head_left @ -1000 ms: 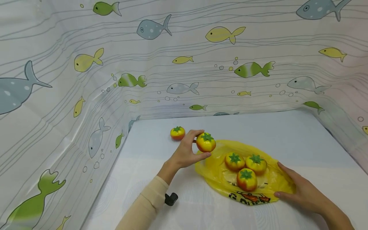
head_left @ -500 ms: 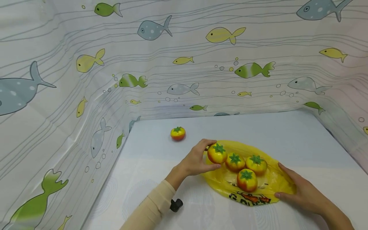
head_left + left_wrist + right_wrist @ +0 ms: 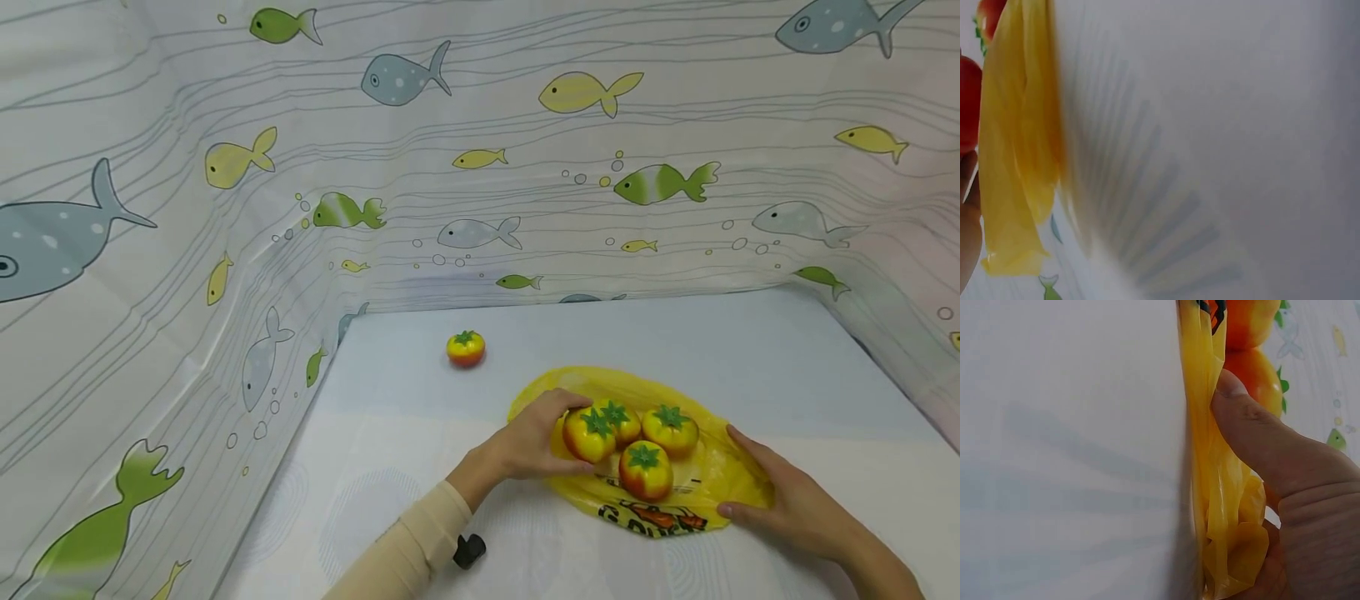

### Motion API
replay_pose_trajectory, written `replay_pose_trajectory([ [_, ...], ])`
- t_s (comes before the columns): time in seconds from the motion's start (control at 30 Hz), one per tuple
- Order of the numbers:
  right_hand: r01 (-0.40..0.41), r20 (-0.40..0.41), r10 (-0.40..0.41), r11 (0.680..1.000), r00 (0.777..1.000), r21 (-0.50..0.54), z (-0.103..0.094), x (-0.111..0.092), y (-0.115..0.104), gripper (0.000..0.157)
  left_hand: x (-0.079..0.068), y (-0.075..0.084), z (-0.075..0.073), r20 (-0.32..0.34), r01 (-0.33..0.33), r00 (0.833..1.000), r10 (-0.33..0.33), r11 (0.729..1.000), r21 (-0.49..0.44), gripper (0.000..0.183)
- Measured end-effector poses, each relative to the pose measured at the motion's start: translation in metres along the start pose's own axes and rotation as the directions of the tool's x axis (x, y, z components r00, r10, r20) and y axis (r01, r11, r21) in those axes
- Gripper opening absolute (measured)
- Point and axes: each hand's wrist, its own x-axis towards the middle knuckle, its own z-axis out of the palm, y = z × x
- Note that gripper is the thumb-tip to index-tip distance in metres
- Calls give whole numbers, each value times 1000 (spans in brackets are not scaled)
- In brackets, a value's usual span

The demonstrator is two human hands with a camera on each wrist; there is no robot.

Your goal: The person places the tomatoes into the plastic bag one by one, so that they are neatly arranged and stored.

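My left hand (image 3: 528, 439) grips a glossy yellow-and-red tomato (image 3: 583, 442) with a green star-shaped top, thumb below and fingers above. It holds the tomato over the left part of a spread yellow plastic bag (image 3: 720, 475). Three similar tomatoes (image 3: 669, 432) sit on the bag, one partly hidden behind the held one. In the left wrist view, the held tomato (image 3: 969, 103) shows red beside the bag's edge. At the bag's right end, my right hand (image 3: 798, 504) holds the plastic between thumb and fingers, with the thumb (image 3: 1254, 425) against the bag in the right wrist view.
Another tomato (image 3: 466, 349) stands alone on the white table (image 3: 390, 392) at the back left. A fish-print curtain (image 3: 480, 192) encloses the back and sides. A small black object (image 3: 469, 551) is by my left sleeve (image 3: 408, 542).
My left hand has carried its tomato rightward and toward me, lowering it over the bag beside the other tomatoes. The right hand has stayed in place at the bag's edge.
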Motion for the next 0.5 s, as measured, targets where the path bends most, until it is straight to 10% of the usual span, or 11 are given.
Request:
replay_pose_trajectory([
  [0.5, -13, -4, 13, 1000, 1000, -6, 1, 2, 2, 114, -3, -2, 11, 67, 20, 997, -26, 996, 88, 83],
])
